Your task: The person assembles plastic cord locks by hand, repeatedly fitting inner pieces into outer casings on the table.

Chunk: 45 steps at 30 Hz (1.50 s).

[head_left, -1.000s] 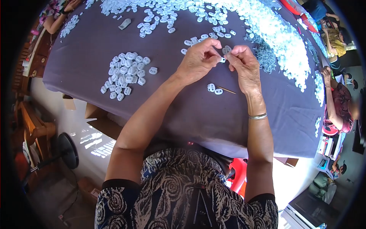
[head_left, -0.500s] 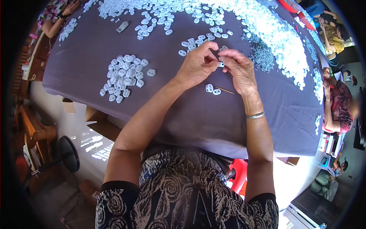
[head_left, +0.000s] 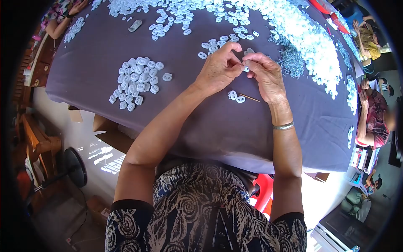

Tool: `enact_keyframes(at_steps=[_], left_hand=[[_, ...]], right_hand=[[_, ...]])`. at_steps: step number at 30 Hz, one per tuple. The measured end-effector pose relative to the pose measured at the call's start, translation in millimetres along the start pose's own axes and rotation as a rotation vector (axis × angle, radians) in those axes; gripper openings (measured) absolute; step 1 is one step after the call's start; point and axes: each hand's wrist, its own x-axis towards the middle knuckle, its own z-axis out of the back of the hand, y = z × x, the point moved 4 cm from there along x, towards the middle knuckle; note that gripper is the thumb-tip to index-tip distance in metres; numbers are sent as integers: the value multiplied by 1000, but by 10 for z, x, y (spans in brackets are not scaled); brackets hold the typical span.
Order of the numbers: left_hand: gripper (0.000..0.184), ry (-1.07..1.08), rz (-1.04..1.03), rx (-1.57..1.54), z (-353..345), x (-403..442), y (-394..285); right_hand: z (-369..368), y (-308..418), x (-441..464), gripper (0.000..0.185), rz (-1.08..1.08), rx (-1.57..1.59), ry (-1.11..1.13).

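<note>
My left hand (head_left: 221, 67) and my right hand (head_left: 265, 77) meet over the table, fingertips pinched together. Between them is a small white two-holed plastic piece (head_left: 246, 69), mostly covered by the fingers; both hands appear to grip it. Just below the hands lie a few similar white oval pieces (head_left: 240, 99) beside a thin wooden stick (head_left: 249, 97). More loose white pieces (head_left: 213, 45) are scattered behind my left hand. To the left sits a separate heap of assembled-looking white two-holed pieces (head_left: 136, 80).
A dark cloth (head_left: 180, 122) covers the table. Large white heaps (head_left: 312, 50) spread along the back and right, beside a pile of tiny metallic parts (head_left: 290, 61). A grey lump (head_left: 134, 26) lies at the back left. Other people sit at the left and right edges.
Both hands stay pinched together around the small piece, with only slight finger movement. The whole view has shifted a little; the things on the table look otherwise the same.
</note>
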Motion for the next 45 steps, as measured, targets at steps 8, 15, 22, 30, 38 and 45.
enact_keyframes(at_steps=[8,15,22,30,38,45], left_hand=[[38,-43,5,7,3,-7,12],[40,-133,-17,-32,-23,-2,91],[36,-169,24,-62,-35,-5,80],[33,-209,31,-130,-46,-12,78],[34,-192,21,-131,-39,-8,42],[34,-170,16,-141,-35,6,62]], right_hand=[[-16,22,-9,9,31,-115,-4],[-53,36,-19,8,76,-276,-82],[-76,54,-10,7,97,-276,-72],[-106,57,-19,8,79,-265,-85],[-54,42,-16,12,58,-97,-91],[-45,50,-14,15,45,-11,-128]])
